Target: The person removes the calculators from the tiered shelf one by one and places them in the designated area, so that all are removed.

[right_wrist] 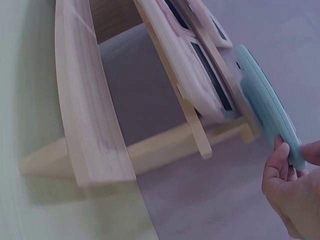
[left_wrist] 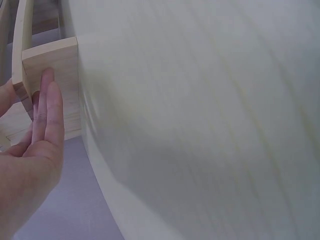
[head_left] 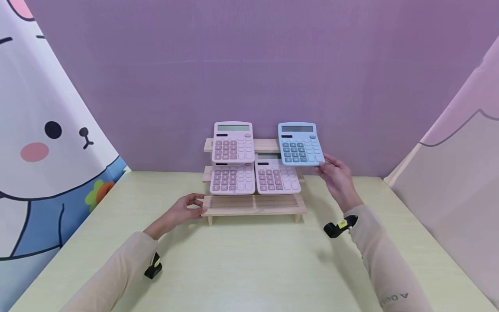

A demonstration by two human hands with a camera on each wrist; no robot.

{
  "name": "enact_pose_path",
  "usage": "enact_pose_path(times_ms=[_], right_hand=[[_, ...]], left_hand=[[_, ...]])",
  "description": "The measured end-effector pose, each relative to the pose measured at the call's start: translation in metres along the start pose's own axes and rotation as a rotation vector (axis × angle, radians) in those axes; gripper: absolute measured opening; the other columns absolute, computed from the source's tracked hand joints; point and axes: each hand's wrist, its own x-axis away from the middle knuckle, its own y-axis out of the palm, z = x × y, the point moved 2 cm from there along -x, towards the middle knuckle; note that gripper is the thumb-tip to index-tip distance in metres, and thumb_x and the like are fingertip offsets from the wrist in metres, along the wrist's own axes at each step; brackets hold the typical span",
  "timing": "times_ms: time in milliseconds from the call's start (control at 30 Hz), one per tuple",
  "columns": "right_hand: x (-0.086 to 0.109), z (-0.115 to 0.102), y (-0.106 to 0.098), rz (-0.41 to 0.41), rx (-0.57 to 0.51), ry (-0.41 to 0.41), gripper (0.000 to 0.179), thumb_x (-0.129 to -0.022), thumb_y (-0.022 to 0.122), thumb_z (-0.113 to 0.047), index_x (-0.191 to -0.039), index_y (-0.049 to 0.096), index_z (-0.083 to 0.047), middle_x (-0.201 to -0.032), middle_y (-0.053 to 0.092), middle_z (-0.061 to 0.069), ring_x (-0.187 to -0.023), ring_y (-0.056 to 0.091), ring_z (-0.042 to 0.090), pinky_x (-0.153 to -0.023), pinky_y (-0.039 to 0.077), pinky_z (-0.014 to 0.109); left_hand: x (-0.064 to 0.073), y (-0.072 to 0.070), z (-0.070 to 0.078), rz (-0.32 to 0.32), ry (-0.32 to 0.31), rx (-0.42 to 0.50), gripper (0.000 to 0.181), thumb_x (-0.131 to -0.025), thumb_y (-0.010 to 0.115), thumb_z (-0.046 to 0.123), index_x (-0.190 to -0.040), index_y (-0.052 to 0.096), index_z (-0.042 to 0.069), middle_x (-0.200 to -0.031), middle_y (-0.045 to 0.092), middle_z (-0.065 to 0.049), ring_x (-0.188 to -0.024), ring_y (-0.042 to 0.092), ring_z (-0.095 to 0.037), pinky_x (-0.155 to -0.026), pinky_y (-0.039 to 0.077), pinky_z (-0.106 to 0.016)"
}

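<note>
My right hand [head_left: 338, 178] pinches the lower right corner of a blue calculator [head_left: 299, 145], held upright at the right of the top tier of a wooden stepped rack [head_left: 255, 211]. In the right wrist view, thumb and fingers grip the calculator's edge [right_wrist: 272, 102]. My left hand [head_left: 183, 212] holds the left end of the rack's lowest tier, with fingers along the side panel [left_wrist: 65, 65] and the thumb on the other side of the board. A pink calculator [head_left: 233, 143] leans on the top tier. Two more, a left one [head_left: 232, 180] and a right one [head_left: 277, 177], lean on the middle tier.
The rack stands on a pale wood-grain table [head_left: 249, 264], close to a purple backdrop [head_left: 249, 65]. Cartoon-printed cloth [head_left: 50, 173] hangs at the left, and a pink and cream cloth [head_left: 464, 182] at the right.
</note>
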Motion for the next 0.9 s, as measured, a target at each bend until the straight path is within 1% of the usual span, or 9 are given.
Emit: enact_pose_path(times_ms=[133,367,467,733,800,900], right_hand=[[0.001,-0.004,-0.009,0.003,0.004,0.003,0.040,-0.087,0.052,0.009,-0.124,0.045,-0.002,-0.100,0.060,0.003,-0.081,0.061,0.013,-0.077,0.055,0.021],[0.004,-0.010,-0.025,-0.018,-0.010,-0.005,0.038,-0.087,0.052,0.008,-0.122,0.044,-0.004,-0.104,0.058,0.003,-0.085,0.061,0.013,-0.078,0.055,0.021],[0.006,-0.013,-0.031,-0.022,-0.025,-0.008,0.037,-0.087,0.053,0.008,-0.121,0.046,-0.004,-0.104,0.059,0.003,-0.086,0.061,0.013,-0.079,0.055,0.022],[0.009,-0.019,-0.046,-0.056,-0.043,-0.022,0.033,-0.088,0.049,0.010,-0.117,0.046,-0.004,-0.105,0.059,0.004,-0.089,0.061,0.013,-0.080,0.054,0.022],[0.009,-0.020,-0.050,-0.062,-0.043,-0.019,0.036,-0.088,0.049,0.010,-0.121,0.043,-0.003,-0.105,0.059,0.004,-0.089,0.061,0.013,-0.080,0.054,0.022],[0.011,-0.022,-0.055,-0.058,-0.034,-0.018,0.038,-0.088,0.050,0.009,-0.123,0.042,-0.003,-0.103,0.061,0.003,-0.089,0.061,0.013,-0.080,0.054,0.022]], left_hand=[[0.000,0.000,0.000,0.004,-0.010,0.002,0.056,-0.088,0.059,0.014,-0.135,0.033,-0.002,-0.117,0.048,-0.023,-0.089,0.060,-0.015,-0.082,0.056,-0.032],[-0.001,-0.001,-0.001,0.008,-0.014,0.000,0.057,-0.088,0.060,0.014,-0.135,0.034,-0.002,-0.118,0.048,-0.022,-0.088,0.060,-0.016,-0.082,0.057,-0.033],[-0.001,-0.001,-0.001,0.012,-0.015,-0.002,0.057,-0.088,0.060,0.015,-0.135,0.034,-0.002,-0.117,0.049,-0.022,-0.088,0.060,-0.015,-0.082,0.057,-0.033],[-0.002,-0.001,-0.004,0.007,-0.015,0.000,0.057,-0.088,0.060,0.016,-0.135,0.034,-0.001,-0.117,0.049,-0.022,-0.087,0.061,-0.016,-0.083,0.056,-0.033],[-0.002,-0.001,-0.004,0.006,-0.013,0.003,0.057,-0.088,0.061,0.016,-0.135,0.034,-0.001,-0.117,0.049,-0.022,-0.087,0.061,-0.016,-0.082,0.056,-0.033],[-0.001,-0.001,-0.004,0.007,-0.012,0.009,0.057,-0.087,0.061,0.016,-0.135,0.034,-0.002,-0.117,0.049,-0.022,-0.086,0.062,-0.015,-0.082,0.057,-0.033]])
